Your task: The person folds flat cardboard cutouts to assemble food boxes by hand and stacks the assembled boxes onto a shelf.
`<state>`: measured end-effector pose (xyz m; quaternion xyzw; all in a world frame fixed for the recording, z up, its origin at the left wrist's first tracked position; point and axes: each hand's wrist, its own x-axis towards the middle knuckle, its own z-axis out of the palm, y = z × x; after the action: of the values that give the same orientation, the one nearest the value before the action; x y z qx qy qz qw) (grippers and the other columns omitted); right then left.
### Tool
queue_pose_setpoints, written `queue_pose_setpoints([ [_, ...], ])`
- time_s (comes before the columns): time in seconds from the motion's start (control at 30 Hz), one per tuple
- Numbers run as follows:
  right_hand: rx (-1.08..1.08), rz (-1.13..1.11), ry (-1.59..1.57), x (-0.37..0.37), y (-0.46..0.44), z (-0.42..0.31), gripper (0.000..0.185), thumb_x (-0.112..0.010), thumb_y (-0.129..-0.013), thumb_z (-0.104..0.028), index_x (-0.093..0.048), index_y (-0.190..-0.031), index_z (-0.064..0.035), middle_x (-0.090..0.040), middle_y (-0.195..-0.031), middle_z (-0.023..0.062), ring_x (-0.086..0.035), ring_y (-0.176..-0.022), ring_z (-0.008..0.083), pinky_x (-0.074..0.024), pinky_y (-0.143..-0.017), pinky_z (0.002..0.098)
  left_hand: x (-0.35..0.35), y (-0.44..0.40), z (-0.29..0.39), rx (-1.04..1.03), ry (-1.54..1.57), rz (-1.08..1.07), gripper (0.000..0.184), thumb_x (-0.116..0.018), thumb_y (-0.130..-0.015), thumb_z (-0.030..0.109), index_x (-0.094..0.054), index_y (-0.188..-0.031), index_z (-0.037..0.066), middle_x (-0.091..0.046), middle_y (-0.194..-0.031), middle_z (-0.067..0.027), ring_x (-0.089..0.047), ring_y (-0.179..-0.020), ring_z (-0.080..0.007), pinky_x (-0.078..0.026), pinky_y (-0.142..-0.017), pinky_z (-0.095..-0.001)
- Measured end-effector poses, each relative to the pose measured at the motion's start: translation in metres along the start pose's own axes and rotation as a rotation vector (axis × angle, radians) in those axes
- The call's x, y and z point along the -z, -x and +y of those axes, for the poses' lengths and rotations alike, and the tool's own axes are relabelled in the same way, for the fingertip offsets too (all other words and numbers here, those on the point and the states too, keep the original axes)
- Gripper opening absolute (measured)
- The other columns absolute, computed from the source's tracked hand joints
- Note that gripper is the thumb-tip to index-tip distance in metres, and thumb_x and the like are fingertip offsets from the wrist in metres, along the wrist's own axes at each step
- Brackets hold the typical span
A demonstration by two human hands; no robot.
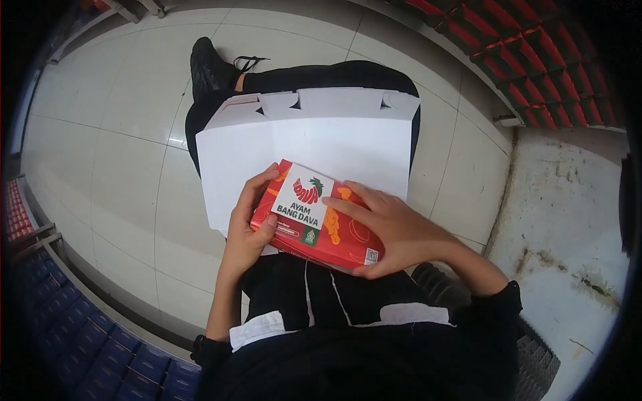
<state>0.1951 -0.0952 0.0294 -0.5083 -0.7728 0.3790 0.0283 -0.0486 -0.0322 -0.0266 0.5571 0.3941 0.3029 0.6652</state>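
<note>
— "Pale tiles (127,100) cover the floor, with red-and-green packs (535,73) in rows at two o'clock and blue boxes (87,341) stacked at eight. Where does the person sit in all this?"

— "At six, facing twelve, with one leg folded across the view and a black shoe (207,70) at eleven. The bent leg seems to make a kind of lap shelf for the white card (341,144), which lies opened out with slotted flaps along its twelve o'clock edge."

— "And the red box?"

— "The red box (297,207) is at the centre, over the card's near edge and tilted, one end toward ten and the other toward four. Its printed face is up, probably so the person can look at it."

— "How do the hands hold it?"

— "Both are closed on it. The left hand (251,230) pinches the end at nine, thumb on the face and fingers round the edge. The right hand (394,230) spans the end at four, its index finger reaching the label and its thumb by the near corner. Gripping both ends likely keeps it steady; whether the lap also bears its weight cannot be told."
</note>
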Motion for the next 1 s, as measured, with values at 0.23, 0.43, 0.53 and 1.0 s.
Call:
queue_pose_setpoints([
  [0.23, -0.159, -0.209, -0.283, 0.013, -0.001, -0.001, 0.102, -0.077, -0.053, -0.030, -0.024, -0.140, -0.0219, -0.027, -0.135, 0.0193, -0.035, -0.124, 0.0355, -0.0369, -0.101, 0.0412, 0.000, 0.000, 0.001, -0.006, -0.037, -0.004, 0.053, -0.056, -0.080, 0.027, -0.042, -0.125, 0.004, -0.036, -0.138, -0.0176, -0.040, -0.125, -0.0290, -0.031, -0.103, -0.0378],
  [0.43, -0.042, -0.040, -0.242, -0.019, 0.014, 0.006, 0.091, -0.078, -0.057, -0.042, -0.035, -0.136, -0.0286, -0.018, -0.140, 0.0206, -0.022, -0.129, 0.0395, -0.0297, -0.103, 0.0473, 0.006, 0.004, -0.006, -0.044, -0.032, -0.044, 0.057, -0.057, -0.077, 0.025, -0.041, -0.129, 0.008, -0.036, -0.138, -0.0176, -0.039, -0.126, -0.0308, -0.030, -0.104, -0.0388],
  [0.53, 0.029, 0.037, 0.057, -0.026, 0.021, 0.000, 0.082, -0.075, -0.061, -0.051, -0.039, -0.133, -0.0325, -0.018, -0.140, 0.0224, -0.019, -0.129, 0.0431, -0.0218, -0.101, 0.0597, 0.005, 0.007, -0.011, 0.015, -0.087, 0.006, 0.063, -0.058, -0.076, 0.023, -0.038, -0.134, 0.012, -0.037, -0.136, -0.0185, -0.040, -0.124, -0.0287, -0.035, -0.101, -0.0384],
  [1.0, 0.093, 0.598, -0.268, 0.032, -0.022, -0.017, 0.094, -0.082, -0.056, -0.032, -0.034, -0.135, -0.0163, -0.031, -0.138, 0.0166, -0.035, -0.125, 0.0345, -0.0297, -0.102, 0.0464, 0.033, -0.035, 0.067, -0.469, -0.404, -0.152, 0.109, -0.078, -0.054, 0.028, -0.014, -0.140, 0.007, -0.035, -0.130, -0.0203, -0.045, -0.117, -0.0305, -0.045, -0.087, -0.0360],
])
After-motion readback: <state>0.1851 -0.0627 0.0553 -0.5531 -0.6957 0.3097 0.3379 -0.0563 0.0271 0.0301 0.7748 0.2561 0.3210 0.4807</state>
